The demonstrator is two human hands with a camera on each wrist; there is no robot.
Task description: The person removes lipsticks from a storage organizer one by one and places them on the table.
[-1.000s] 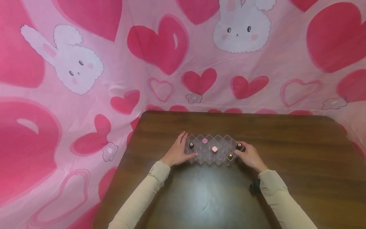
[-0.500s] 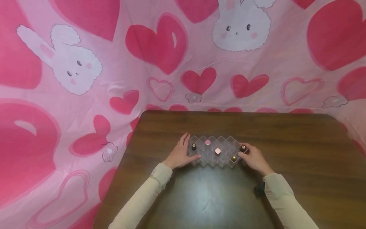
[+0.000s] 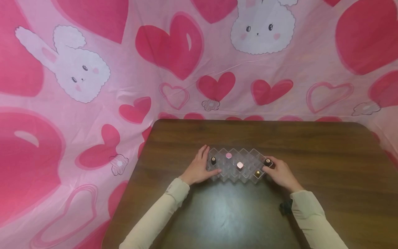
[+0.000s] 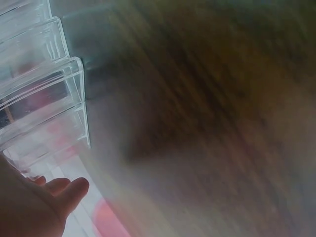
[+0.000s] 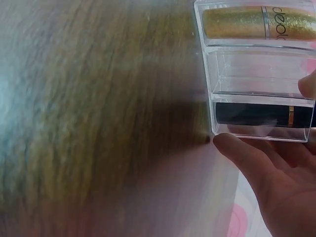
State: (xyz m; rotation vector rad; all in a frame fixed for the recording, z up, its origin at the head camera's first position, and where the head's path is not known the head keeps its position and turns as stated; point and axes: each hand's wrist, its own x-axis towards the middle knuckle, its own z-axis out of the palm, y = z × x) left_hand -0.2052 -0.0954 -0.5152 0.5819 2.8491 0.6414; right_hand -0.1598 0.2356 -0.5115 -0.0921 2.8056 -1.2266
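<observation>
Clear plastic organizer [image 3: 230,169]: it's on or just over the wooden table [image 3: 224,221], honestly can't tell if it's touching; a hand at each end, diamond-shaped slots all over
Left hand [image 3: 197,169]: fingers pretty straight and spread against the left end, thumb out along the near side
Right hand [image 3: 280,173]: thumb and fingers pinching the right end, around the corner slot
Far-left tube [image 3: 213,160]: black, sitting in a slot
Pink top [image 3: 228,155]: back row
Pale square cap [image 3: 240,165]: around the middle
Gold tube [image 3: 257,174]: near side, toward the right
Far-right tube [image 3: 268,161]: black, gold band, in the pinched slot
Backdrop [image 3: 171,45]: pink cloth, hearts and bunnies
</observation>
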